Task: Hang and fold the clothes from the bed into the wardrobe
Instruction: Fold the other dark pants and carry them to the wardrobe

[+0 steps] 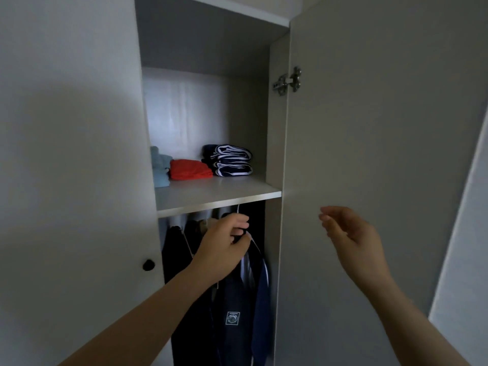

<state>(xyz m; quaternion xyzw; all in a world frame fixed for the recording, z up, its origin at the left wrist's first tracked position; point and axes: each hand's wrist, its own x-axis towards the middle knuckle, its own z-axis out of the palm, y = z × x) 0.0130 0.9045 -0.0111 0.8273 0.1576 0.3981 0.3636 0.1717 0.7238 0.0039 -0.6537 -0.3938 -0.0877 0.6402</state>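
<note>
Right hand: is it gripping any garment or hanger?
No, the right hand hovers with loosely curled fingers in front of the open wardrobe door, holding nothing.

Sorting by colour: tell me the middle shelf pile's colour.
Red-orange pile, clearest in the head view.

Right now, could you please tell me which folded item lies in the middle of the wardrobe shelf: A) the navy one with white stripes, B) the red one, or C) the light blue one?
B: the red folded garment lies between the light blue pile and the navy striped stack on the shelf.
</note>
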